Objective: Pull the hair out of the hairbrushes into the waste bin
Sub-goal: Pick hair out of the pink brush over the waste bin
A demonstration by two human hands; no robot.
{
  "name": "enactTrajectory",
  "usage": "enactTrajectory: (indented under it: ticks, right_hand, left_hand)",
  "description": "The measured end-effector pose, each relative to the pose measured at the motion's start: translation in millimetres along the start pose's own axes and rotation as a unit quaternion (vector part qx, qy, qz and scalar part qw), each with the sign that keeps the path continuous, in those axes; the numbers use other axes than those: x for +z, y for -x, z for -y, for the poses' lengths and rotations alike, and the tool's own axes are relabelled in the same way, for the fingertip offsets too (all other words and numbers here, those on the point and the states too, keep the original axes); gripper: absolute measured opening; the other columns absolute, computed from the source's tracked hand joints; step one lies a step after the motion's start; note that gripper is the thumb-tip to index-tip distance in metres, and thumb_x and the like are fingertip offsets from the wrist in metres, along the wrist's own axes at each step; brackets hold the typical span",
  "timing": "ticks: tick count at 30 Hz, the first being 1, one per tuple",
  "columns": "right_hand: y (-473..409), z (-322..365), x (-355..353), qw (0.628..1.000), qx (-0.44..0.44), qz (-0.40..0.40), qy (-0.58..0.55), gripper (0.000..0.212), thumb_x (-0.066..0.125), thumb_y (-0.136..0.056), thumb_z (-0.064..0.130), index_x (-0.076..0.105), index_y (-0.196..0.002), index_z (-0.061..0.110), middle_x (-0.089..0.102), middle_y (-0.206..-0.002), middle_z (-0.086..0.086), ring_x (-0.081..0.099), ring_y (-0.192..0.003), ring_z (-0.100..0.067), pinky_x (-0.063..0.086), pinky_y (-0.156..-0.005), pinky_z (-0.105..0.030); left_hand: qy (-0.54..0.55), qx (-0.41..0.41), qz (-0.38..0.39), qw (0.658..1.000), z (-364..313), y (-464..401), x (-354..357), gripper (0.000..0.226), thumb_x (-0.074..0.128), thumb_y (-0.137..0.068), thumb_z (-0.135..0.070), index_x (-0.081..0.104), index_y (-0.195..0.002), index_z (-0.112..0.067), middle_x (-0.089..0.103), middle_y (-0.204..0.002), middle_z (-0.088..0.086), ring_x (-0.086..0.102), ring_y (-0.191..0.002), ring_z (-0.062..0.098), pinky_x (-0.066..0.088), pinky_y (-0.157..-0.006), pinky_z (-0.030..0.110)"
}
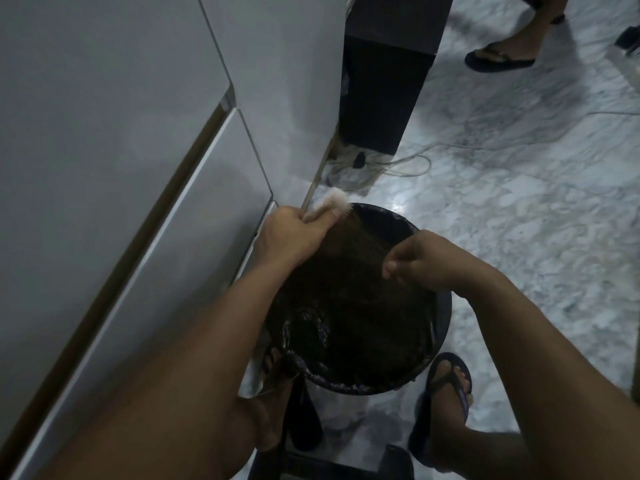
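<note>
A round black waste bin (440, 327) with a dark liner stands on the floor between my feet. Over its far left rim my left hand (294, 230) is closed around a pale pink hairbrush (91, 199), most of which is hidden in the fist. Thin brown strands of hair (360, 237) stretch from the brush across the bin's opening to my right hand (415, 261), whose fingertips pinch their other end above the right side of the bin. More brown hair lies inside the bin.
White cabinet doors (138, 168) run along the left. A dark speaker box (384, 91) stands behind the bin, with cables (408, 164) trailing over the marble floor. Another person's sandalled foot (498, 57) is at the top right. My own sandalled feet (446, 400) flank the bin.
</note>
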State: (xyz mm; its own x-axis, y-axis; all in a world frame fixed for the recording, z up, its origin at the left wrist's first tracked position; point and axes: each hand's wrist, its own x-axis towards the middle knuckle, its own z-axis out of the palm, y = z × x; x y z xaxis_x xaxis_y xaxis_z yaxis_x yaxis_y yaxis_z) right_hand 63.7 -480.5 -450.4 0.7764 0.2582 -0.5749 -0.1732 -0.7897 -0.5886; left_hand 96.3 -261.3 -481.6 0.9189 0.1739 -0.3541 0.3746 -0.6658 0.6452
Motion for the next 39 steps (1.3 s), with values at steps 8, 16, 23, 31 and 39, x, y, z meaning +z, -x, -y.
enactTrajectory:
  ticks: [8, 16, 23, 31, 39]
  right_hand:
    - [-6, -5, 15, 1.0, 0.015, 0.007, 0.002, 0.036, 0.069, -0.085, 0.021, 0.067, -0.121, 0.017, 0.069, -0.115, 0.003, 0.064, -0.107, -0.014, 0.051, -0.092, -0.031]
    - [-6, 19, 26, 0.955, -0.021, -0.037, -0.294, 0.02, 0.069, -0.087, 0.016, 0.072, -0.106, 0.016, 0.077, -0.09, 0.002, 0.072, -0.08, -0.004, 0.053, -0.071, -0.016]
    - [-3, 15, 17, 0.993, -0.014, -0.025, -0.119, 0.016, 0.06, -0.093, 0.022, 0.074, -0.085, 0.019, 0.067, -0.065, 0.007, 0.058, -0.061, -0.002, 0.042, -0.063, -0.021]
    - [-4, 1, 8, 0.999, 0.031, 0.004, 0.036, 0.026, 0.061, -0.09, 0.017, 0.07, -0.069, 0.029, 0.067, -0.066, 0.011, 0.063, -0.068, -0.003, 0.042, -0.062, -0.02]
    - [-8, 4, 20, 0.989, 0.021, -0.008, -0.149, 0.048, 0.075, -0.08, 0.013, 0.06, -0.125, 0.017, 0.065, -0.119, 0.006, 0.064, -0.109, -0.016, 0.051, -0.08, -0.023]
  left_hand:
    - [0.044, 0.01, 0.05, 0.998, -6, 5, 2, 0.058, 0.057, -0.067, -0.077, 0.065, -0.065, -0.019, 0.067, -0.064, 0.003, 0.064, -0.057, 0.024, 0.052, -0.053, 0.029]
    - [0.093, 0.075, 0.108, 0.987, -12, 12, 18, 0.027, 0.062, -0.088, -0.046, 0.065, -0.075, -0.023, 0.064, -0.069, 0.0, 0.061, -0.055, 0.016, 0.043, -0.041, 0.022]
    - [0.074, 0.022, -0.021, 0.997, -5, 2, 13, 0.049, 0.057, -0.085, -0.057, 0.052, -0.056, -0.019, 0.06, -0.059, 0.004, 0.066, -0.065, 0.034, 0.056, -0.062, 0.039]
    - [0.07, 0.023, -0.078, 0.994, -3, -1, 6, 0.052, 0.055, -0.085, -0.057, 0.05, -0.057, -0.013, 0.056, -0.06, 0.007, 0.063, -0.067, 0.035, 0.048, -0.059, 0.037]
    - [0.082, 0.083, 0.043, 0.992, -9, 10, 14, 0.041, 0.062, -0.085, -0.055, 0.066, -0.072, -0.016, 0.061, -0.061, 0.0, 0.064, -0.06, 0.024, 0.057, -0.063, 0.043]
